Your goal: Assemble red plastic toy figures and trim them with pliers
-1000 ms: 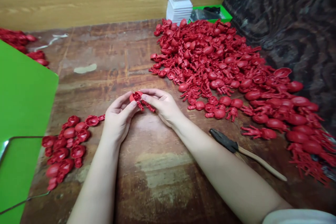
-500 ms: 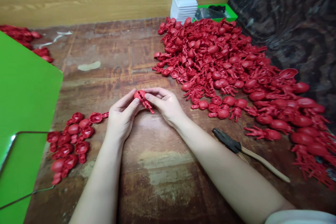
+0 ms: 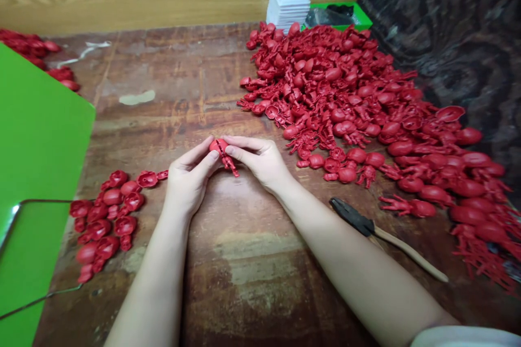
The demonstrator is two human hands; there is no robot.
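Between my hands is a small red plastic figure [image 3: 224, 155] with a round head and a thin body; a dark seam runs down between its two halves. My left hand [image 3: 190, 178] pinches the left side of the head with thumb and fingers. From the other side, my right hand [image 3: 257, 162] grips it, thumb on the near face. A cluster of hollow red figure halves [image 3: 109, 216] lies left of my left forearm. To the right spreads a large heap of red figure parts [image 3: 337, 81], many with round heads and thin limbs.
Pliers [image 3: 386, 236] with dark jaws lie beside my right forearm on the worn wooden table [image 3: 252, 276]. A green panel [image 3: 36, 162] with a bent metal rod [image 3: 44, 201] stands at left. Behind the heap are a white stack [image 3: 288, 4] and a green tray [image 3: 362, 17].
The gap between the figure's two halves looks slightly narrower. Both hands keep their hold in nearly the same place, while the view has shifted a little.
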